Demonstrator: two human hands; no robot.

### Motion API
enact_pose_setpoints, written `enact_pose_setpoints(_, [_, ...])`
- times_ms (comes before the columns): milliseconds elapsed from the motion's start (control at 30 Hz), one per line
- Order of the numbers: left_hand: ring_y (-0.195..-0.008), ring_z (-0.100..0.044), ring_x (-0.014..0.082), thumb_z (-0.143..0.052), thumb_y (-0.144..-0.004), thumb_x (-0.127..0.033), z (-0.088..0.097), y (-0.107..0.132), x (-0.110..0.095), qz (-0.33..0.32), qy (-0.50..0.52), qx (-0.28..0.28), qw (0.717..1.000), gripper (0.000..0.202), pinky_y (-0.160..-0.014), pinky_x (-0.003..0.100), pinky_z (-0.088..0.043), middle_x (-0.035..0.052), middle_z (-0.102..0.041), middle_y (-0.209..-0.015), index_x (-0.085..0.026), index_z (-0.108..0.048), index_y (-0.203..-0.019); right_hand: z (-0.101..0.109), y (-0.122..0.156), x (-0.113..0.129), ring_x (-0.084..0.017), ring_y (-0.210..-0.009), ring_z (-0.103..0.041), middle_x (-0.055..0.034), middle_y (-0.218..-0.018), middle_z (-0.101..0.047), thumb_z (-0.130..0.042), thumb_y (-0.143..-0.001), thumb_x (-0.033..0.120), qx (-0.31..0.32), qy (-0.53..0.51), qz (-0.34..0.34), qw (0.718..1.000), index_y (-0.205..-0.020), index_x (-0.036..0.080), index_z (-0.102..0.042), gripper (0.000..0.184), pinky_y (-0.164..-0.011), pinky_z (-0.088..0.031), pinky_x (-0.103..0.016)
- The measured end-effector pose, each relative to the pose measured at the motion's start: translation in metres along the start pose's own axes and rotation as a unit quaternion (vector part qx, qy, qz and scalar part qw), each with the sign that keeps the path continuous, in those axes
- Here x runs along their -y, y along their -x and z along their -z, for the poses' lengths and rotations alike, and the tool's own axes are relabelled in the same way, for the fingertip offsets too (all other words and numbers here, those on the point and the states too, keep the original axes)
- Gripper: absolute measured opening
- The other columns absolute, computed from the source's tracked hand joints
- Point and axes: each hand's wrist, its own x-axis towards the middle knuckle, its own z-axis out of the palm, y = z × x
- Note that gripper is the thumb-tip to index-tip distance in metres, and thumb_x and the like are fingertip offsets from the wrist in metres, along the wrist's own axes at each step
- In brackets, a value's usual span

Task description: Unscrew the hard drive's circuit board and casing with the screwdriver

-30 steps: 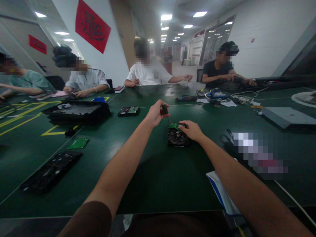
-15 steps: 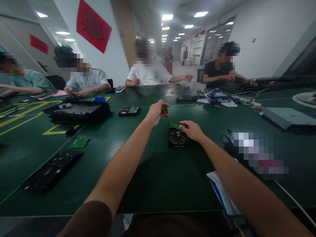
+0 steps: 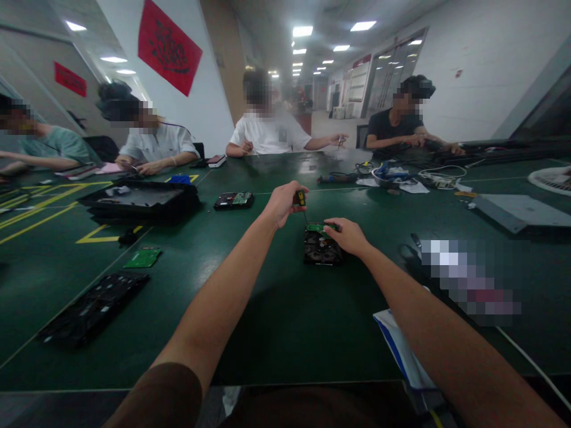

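Loose green circuit board (image 3: 143, 258) flat at left, well apart from work. Second hard drive (image 3: 234, 200) parked beyond left hand (image 3: 281, 204), out of way. Left hand fisted tight round screwdriver (image 3: 300, 199), shaft near upright, tip down on hard drive (image 3: 321, 245); we judge grip suits turning. Hard drive flat on green table (image 3: 285, 309), mid-table between both hands. Right hand (image 3: 348, 236) half curled, fingers clamping far edge; we judge it stops twisting. We count: hard drives two, screwdriver one, loose board one, other people four.
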Motion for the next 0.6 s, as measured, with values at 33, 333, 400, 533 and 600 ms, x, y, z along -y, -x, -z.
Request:
enact_pose_setpoints(33, [-0.073, -0.064, 0.0175, -0.062, -0.081, -0.031, -0.0009, 0.0004, 0.0003, 0.012, 0.015, 0.006, 1.0, 0.018, -0.063, 0.028, -0.056, 0.0093, -0.068, -0.081, -0.015, -0.068, -0.083, 0.0001, -0.0001, 0.0, -0.024, -0.105, -0.067, -0.0074, -0.123, -0.073, -0.06, -0.096, 0.042, 0.0, 0.0, 0.001, 1.0, -0.123, 0.024, -0.073, 0.035, -0.096, -0.05, -0.039])
enact_pose_setpoints(333, [-0.069, -0.061, 0.0162, -0.06, -0.081, -0.027, -0.0018, -0.0011, 0.0013, 0.007, 0.035, -0.027, 0.999, 0.015, -0.062, 0.028, -0.056, 0.0074, -0.064, -0.076, -0.015, -0.066, -0.076, -0.0003, 0.0006, 0.0023, -0.023, -0.103, -0.068, -0.0071, -0.124, -0.073, -0.06, -0.096, 0.042, -0.003, -0.003, -0.003, 1.0, -0.123, 0.024, -0.073, 0.035, -0.095, -0.05, -0.038])
enact_pose_setpoints(400, [-0.068, -0.059, 0.0158, -0.061, -0.081, -0.029, -0.0017, -0.0012, 0.001, -0.01, 0.009, -0.041, 0.999, 0.016, -0.059, 0.027, -0.055, 0.0069, -0.062, -0.076, -0.015, -0.068, -0.076, -0.0001, 0.0008, 0.0025, -0.023, -0.103, -0.068, -0.0074, -0.124, -0.073, -0.06, -0.096, 0.043, -0.002, -0.001, -0.005, 1.0, -0.123, 0.024, -0.073, 0.035, -0.094, -0.05, -0.037])
enact_pose_setpoints(533, [-0.073, -0.063, 0.0178, -0.061, -0.081, -0.031, -0.0031, -0.0006, 0.0026, 0.007, 0.026, -0.001, 1.0, 0.017, -0.062, 0.029, -0.056, 0.0083, -0.067, -0.08, -0.015, -0.067, -0.084, 0.0008, 0.0007, 0.0025, -0.023, -0.103, -0.068, -0.0079, -0.124, -0.073, -0.06, -0.096, 0.043, -0.002, -0.002, -0.007, 1.0, -0.123, 0.023, -0.073, 0.035, -0.094, -0.05, -0.037])
enact_pose_setpoints(600, [-0.075, -0.066, 0.0185, -0.061, -0.081, -0.03, -0.0033, -0.0008, 0.0042, 0.029, 0.054, 0.022, 0.998, 0.016, -0.065, 0.03, -0.057, 0.0089, -0.07, -0.081, -0.016, -0.066, -0.085, 0.0013, 0.0006, 0.0023, -0.023, -0.103, -0.068, -0.008, -0.124, -0.073, -0.06, -0.096, 0.042, 0.0, -0.003, -0.001, 1.0, -0.123, 0.024, -0.072, 0.035, -0.094, -0.05, -0.037])
